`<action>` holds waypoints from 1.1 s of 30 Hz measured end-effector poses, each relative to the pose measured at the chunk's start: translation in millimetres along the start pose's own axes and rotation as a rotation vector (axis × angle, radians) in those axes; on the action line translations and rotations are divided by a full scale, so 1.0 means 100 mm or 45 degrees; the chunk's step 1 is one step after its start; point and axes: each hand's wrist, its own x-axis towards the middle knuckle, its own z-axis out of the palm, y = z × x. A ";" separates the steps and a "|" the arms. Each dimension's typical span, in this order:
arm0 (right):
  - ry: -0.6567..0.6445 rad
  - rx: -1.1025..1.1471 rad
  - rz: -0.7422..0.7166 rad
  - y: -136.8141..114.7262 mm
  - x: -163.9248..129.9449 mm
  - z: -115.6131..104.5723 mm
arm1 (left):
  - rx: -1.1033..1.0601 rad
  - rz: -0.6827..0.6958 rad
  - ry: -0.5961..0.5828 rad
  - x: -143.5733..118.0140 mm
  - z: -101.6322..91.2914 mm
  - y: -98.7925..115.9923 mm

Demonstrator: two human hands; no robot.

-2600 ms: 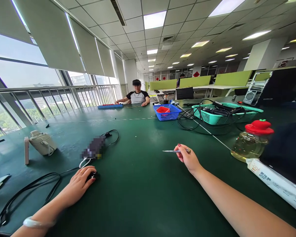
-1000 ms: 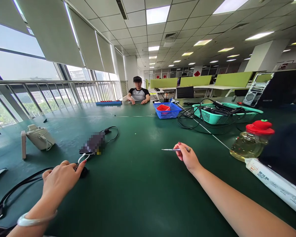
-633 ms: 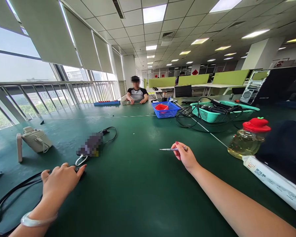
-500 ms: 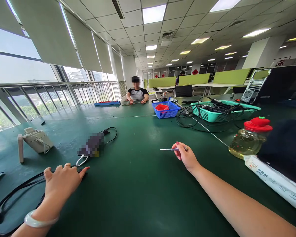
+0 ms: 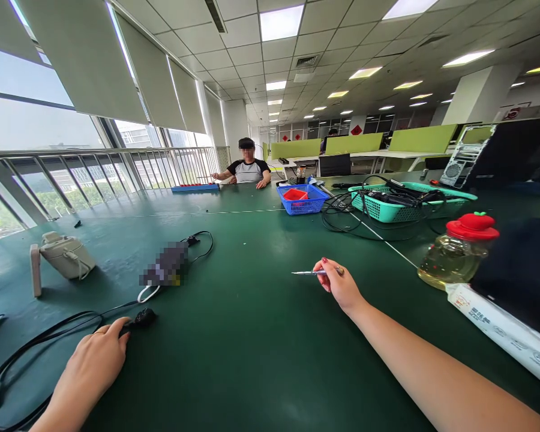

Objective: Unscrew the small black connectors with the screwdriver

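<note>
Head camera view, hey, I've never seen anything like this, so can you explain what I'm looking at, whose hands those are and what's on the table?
There is no machine here: these are a person's own two bare hands. Every picture comes from one camera worn on that person's head, looking forward and down.

The right hand holds a slim, pointed tool above the green table. The left hand has its fingertips at a black piece, perhaps a plug; whether it grips it is hard to tell.

Also on the table are a blurred-out dark item, a blue basket, a teal basket with black cables, and a red-lidded jar. Another person sits at the far end.
</note>
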 end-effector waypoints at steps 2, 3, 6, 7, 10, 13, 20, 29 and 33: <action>0.002 0.003 -0.007 0.00 0.00 0.00 | -0.021 -0.044 -0.007 0.02 -0.08 0.01; 0.001 0.002 -0.010 0.01 0.01 0.00 | -0.028 -0.063 0.021 0.03 -0.12 0.04; -0.009 -0.005 -0.019 0.02 0.01 -0.01 | -0.039 -0.067 0.235 0.02 -0.25 0.19; -0.010 -0.006 -0.021 0.02 0.01 -0.01 | -0.045 -0.047 0.302 0.02 -0.28 0.26; -0.008 -0.012 -0.018 0.01 0.01 -0.01 | -0.067 0.067 0.351 0.01 -0.27 0.44; 0.004 -0.019 -0.022 -0.01 0.00 0.00 | -0.080 0.143 0.350 0.04 -0.16 0.53; -0.001 -0.021 -0.022 -0.04 -0.01 0.02 | 0.035 0.159 0.318 0.10 -0.01 0.47; 0.005 -0.006 -0.018 -0.04 -0.02 0.03 | -0.024 0.113 0.226 0.12 0.01 0.43; -0.003 -0.020 -0.010 -0.03 -0.01 0.03 | -0.117 0.076 0.242 0.13 -0.01 0.42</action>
